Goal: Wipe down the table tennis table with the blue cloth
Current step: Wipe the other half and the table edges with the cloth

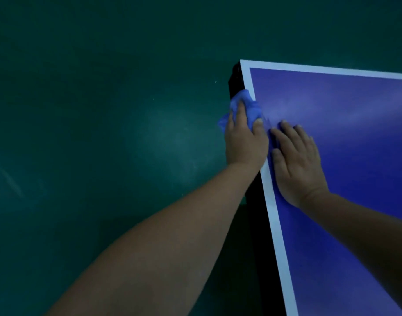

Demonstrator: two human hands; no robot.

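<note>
Head view, one table (355, 137), left hand (244, 144) gripping one cloth (245, 98), right hand (298, 165)

Table tennis table (355, 133): blue top, with a white border line (271, 201) along both visible edges. They meet at a corner in the upper middle of the view. A black side frame (254, 201) runs below the left edge. The top is matte, with a pale sheen patch near the corner. It stands on a dark green floor (104, 110) with faint scuffs and one soft glare spot.

On the top:
- blue cloth (252, 108), bunched on the left edge's white line and partly hanging over the side
- left hand (243, 142) on the cloth, fingers curled into it
- right hand (298, 160) palm down on the blue surface just beside the left, fingers straight
</note>
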